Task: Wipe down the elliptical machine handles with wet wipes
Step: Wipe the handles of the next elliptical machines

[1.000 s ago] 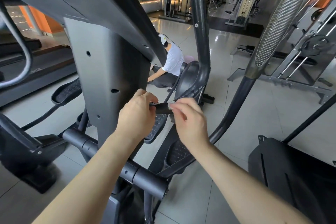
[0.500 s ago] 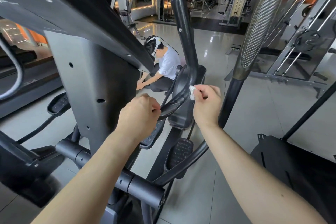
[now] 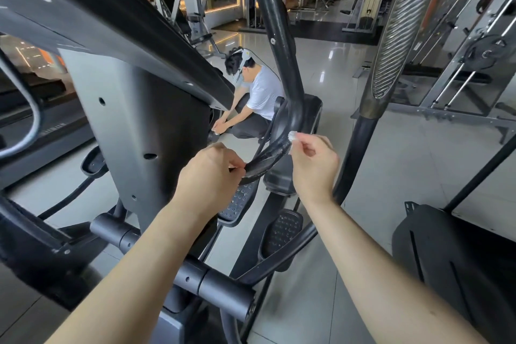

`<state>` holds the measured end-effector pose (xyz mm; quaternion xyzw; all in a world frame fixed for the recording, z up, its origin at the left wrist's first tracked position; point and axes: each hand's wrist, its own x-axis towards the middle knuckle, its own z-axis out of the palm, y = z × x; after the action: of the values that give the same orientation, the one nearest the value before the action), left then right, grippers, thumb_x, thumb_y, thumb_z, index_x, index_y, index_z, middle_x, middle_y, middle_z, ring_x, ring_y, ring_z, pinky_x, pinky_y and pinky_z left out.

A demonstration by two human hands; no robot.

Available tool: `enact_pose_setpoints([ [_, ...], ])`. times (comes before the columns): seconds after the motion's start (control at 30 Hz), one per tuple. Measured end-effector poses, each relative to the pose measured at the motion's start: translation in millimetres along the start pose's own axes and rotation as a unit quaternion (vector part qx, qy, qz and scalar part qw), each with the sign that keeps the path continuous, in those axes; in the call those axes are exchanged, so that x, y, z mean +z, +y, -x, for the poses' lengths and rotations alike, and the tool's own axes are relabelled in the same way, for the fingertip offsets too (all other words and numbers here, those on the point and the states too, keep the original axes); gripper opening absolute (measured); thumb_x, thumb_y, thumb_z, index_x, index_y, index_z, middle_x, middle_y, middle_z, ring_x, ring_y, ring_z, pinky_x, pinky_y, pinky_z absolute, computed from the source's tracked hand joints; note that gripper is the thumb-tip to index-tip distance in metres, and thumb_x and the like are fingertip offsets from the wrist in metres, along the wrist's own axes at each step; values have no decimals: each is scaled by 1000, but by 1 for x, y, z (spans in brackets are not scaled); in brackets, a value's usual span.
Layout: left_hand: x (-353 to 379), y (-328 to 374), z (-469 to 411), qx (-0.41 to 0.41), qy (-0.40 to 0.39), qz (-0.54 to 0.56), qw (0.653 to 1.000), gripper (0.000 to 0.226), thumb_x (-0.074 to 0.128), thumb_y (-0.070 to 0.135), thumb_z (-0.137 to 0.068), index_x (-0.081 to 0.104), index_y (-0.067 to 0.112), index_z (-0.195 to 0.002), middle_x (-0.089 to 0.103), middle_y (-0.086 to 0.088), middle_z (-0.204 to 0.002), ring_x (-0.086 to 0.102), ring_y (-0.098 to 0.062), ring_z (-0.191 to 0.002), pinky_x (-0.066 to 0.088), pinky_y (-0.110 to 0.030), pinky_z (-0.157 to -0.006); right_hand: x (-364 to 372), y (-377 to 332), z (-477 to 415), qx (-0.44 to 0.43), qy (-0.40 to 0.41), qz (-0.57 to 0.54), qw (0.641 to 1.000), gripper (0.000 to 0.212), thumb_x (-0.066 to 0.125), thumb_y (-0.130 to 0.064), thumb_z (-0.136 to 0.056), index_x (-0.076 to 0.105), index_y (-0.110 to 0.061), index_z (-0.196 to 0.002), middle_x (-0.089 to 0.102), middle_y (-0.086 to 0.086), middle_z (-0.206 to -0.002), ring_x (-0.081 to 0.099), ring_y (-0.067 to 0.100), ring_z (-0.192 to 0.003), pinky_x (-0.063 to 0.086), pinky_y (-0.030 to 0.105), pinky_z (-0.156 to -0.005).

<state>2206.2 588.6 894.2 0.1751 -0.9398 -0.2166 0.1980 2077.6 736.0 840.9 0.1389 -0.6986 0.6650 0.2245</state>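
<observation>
My left hand (image 3: pixel 209 176) pinches the lower end of a narrow black wipe sachet (image 3: pixel 265 159), which stretches up and to the right. At its upper end my right hand (image 3: pixel 312 165) pinches a small white wet wipe (image 3: pixel 292 137) between thumb and fingertips. Both hands are in mid-air in front of the elliptical's grey console column (image 3: pixel 134 126). The machine's ribbed grey handle (image 3: pixel 396 22) rises at the right, above my right hand, on a black arm (image 3: pixel 360 142). Neither hand touches a handle.
A second elliptical stands ahead, its black handle (image 3: pixel 276 36) upright and its pedals (image 3: pixel 282 232) low. A person in a white shirt (image 3: pixel 262 92) crouches on the tiled floor behind it. Weight racks (image 3: pixel 474 58) stand at the right, a treadmill (image 3: pixel 33 126) at the left.
My hands were close together on the black sachet. The right hand has moved up and to the right, drawing a white wipe out, while the left hand keeps hold of the sachet.
</observation>
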Motion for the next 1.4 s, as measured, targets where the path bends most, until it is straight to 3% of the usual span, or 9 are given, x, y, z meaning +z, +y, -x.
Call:
enact_pose_setpoints([
  [0.2, 2, -1, -1, -4, -1, 11, 1000, 12, 68, 23, -89, 78, 30, -87, 63, 14, -97, 59, -8, -73, 54, -32, -68, -1, -14, 52, -32, -95, -56, 993, 17, 74, 3, -89, 82, -10, -97, 70, -15, -96, 71, 17, -88, 59, 33, -80],
  [0.43, 1, 0, 1, 4, 7, 17, 1000, 10, 71, 22, -89, 80, 28, -88, 65, 12, -98, 64, -15, -88, 57, -40, -80, 2, 18, -2, 56, 11, -57, 997, 9, 77, -26, -92, 79, -17, -92, 73, 2, -88, 72, 25, -84, 58, 52, -80],
  [0.6, 2, -2, 2, -2, 10, 31, 999, 11, 72, 23, -88, 80, 31, -88, 65, 13, -96, 64, -12, -92, 56, -40, -83, 8, 7, 64, 63, -70, -141, 986, 13, 76, -22, -89, 74, -34, -86, 74, 0, -88, 73, 32, -84, 59, 55, -78],
  [0.73, 1, -1, 2, -1, 8, 32, 999, 13, 72, 22, -87, 80, 32, -88, 65, 14, -95, 65, -11, -91, 57, -40, -84, 1, 9, 38, 98, -52, -123, 986, 22, 79, -9, -86, 74, -30, -83, 75, 4, -84, 74, 26, -83, 59, 42, -77],
  [0.93, 0, -1, 9, 16, 24, 26, 999, 18, 68, 14, -91, 82, 26, -94, 67, 12, -102, 65, -11, -89, 56, -36, -84, 9, 2, 48, 124, -25, -139, 982, 13, 74, -27, -85, 72, -39, -81, 73, 7, -84, 74, 33, -83, 60, 56, -78],
  [1.03, 0, -3, 11, 25, 39, 22, 999, 17, 70, 13, -90, 82, 24, -95, 68, 12, -102, 63, -7, -85, 53, -26, -79, 16, -8, 87, 167, -71, -185, 966, 28, 76, -7, -87, 70, -33, -77, 74, 0, -81, 75, 28, -80, 60, 58, -81],
  [1.13, 0, -7, 14, 20, 55, 14, 998, 16, 71, 14, -91, 82, 24, -95, 67, 11, -102, 60, -7, -79, 46, -19, -72, 8, -12, 86, 169, -93, -175, 966, 36, 76, 4, -87, 71, -30, -76, 74, 1, -79, 75, 27, -78, 62, 49, -78],
  [1.3, 1, -11, 22, 15, 79, 16, 997, 16, 69, 14, -92, 81, 23, -97, 66, 9, -107, 62, -11, -83, 47, -23, -76, -3, -8, 24, 107, -28, -84, 990, 14, 73, -7, -90, 79, -20, -93, 75, 4, -91, 73, 25, -85, 61, 43, -81],
  [1.4, 2, -13, 26, 10, 83, 33, 996, 16, 68, 14, -93, 80, 23, -97, 65, 12, -108, 62, -8, -84, 53, -26, -78, 2, -19, 29, 28, -46, -25, 998, 16, 73, -1, -90, 81, -10, -100, 67, -6, -95, 66, 4, -87, 53, 21, -83],
])
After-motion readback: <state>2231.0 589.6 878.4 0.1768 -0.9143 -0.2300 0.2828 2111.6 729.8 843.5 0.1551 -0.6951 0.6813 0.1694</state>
